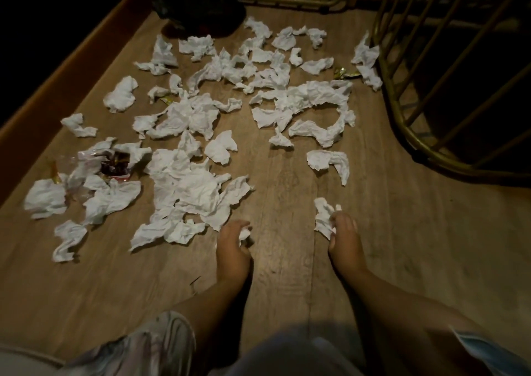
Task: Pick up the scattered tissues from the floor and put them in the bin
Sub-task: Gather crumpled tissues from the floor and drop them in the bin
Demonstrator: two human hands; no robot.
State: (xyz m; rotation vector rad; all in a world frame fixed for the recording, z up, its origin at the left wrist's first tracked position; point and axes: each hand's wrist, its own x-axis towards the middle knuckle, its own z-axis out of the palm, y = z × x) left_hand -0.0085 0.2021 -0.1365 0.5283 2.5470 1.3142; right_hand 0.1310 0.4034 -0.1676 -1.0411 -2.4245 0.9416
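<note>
Several crumpled white tissues (189,186) lie scattered over the wooden floor (287,260), thickest at the middle and left. My left hand (232,246) is low over the floor, its fingers curled round a small balled tissue (244,235). A little to the right, my right hand (343,237) pinches a crumpled tissue (323,217) that hangs from its fingertips. A dark bin (198,5) with a black liner stands at the far end of the floor, mostly in shadow.
A brass-coloured metal railing (402,111) curves along the right side and across the back. A wooden skirting edge (71,68) runs along the left. Foil and plastic sweet wrappers (113,166) lie among the tissues at the left. Another gold wrapper (344,72) lies near the railing.
</note>
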